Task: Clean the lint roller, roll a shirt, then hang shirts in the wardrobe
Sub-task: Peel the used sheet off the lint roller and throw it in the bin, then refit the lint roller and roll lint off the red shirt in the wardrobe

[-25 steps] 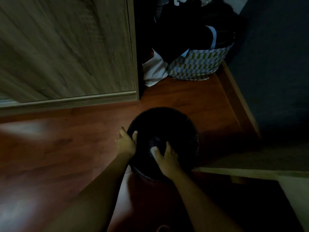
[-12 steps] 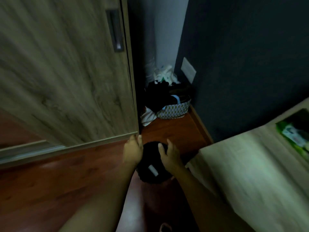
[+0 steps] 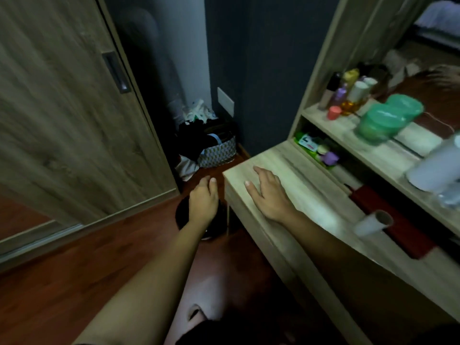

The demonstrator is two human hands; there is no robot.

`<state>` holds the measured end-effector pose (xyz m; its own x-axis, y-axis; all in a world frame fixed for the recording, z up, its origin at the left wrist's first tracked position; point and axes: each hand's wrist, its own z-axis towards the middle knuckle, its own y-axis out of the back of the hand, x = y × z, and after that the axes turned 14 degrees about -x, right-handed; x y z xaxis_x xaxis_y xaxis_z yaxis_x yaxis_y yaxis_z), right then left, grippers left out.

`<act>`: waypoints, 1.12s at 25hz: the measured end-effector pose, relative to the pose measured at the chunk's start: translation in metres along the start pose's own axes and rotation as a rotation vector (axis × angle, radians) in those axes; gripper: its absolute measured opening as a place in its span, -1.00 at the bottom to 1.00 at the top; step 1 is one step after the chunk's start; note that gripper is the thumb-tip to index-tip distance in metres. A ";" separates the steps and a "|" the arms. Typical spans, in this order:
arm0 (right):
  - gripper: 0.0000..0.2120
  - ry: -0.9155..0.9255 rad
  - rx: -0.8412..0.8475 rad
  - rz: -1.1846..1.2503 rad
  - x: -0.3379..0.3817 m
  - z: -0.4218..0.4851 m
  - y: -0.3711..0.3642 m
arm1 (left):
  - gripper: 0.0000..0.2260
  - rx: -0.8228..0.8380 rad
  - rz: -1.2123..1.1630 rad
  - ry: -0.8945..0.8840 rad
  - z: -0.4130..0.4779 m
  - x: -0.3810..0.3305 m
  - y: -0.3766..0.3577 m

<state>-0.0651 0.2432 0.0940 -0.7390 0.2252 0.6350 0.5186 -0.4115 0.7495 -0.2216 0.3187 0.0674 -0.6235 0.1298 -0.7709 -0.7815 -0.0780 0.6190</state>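
Dim bedroom corner: my right hand [image 3: 267, 192] lies flat, fingers spread, empty, on the wooden desk [image 3: 311, 195], probably to steady me. My left hand [image 3: 202, 200] hovers loosely open over the dark bin [image 3: 181, 215]. At right of frame lies what looks like the lint roller [image 3: 373, 222]. The wardrobe door [image 3: 62, 108] fills the upper left.

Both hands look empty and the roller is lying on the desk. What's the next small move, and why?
Probably slide the right hand back along the desk to pick up the lint roller. That hand is open, flat above the desktop, and the roller lies nearer the person on the same surface. The left hand is open above the dark bin on the floor.
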 end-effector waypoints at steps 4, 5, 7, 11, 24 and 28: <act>-0.45 0.039 0.000 -0.022 -0.065 -0.056 0.065 | -0.69 0.070 0.036 -0.075 -0.082 -0.032 -0.045; -0.43 0.076 0.003 -0.038 -0.084 -0.069 0.081 | -0.69 0.087 0.040 -0.090 -0.104 -0.042 -0.058; -0.39 0.128 0.023 -0.074 -0.113 -0.089 0.111 | -0.69 0.117 0.048 -0.083 -0.141 -0.061 -0.080; -0.37 0.196 -0.005 -0.170 -0.161 -0.108 0.156 | -0.68 0.255 0.062 -0.145 -0.202 -0.091 -0.111; -0.21 -0.342 -0.019 0.140 -0.280 -0.094 0.160 | -0.60 0.684 0.430 -0.539 -0.288 -0.084 -0.182; -0.44 -0.348 -0.051 0.163 -0.292 -0.090 0.146 | -0.64 0.685 0.495 -0.579 -0.292 -0.080 -0.186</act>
<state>0.1877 0.0383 0.0012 -0.4541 0.4355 0.7772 0.5886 -0.5082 0.6287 -0.0320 0.0345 -0.0296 -0.6262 0.7078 -0.3269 -0.1465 0.3051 0.9410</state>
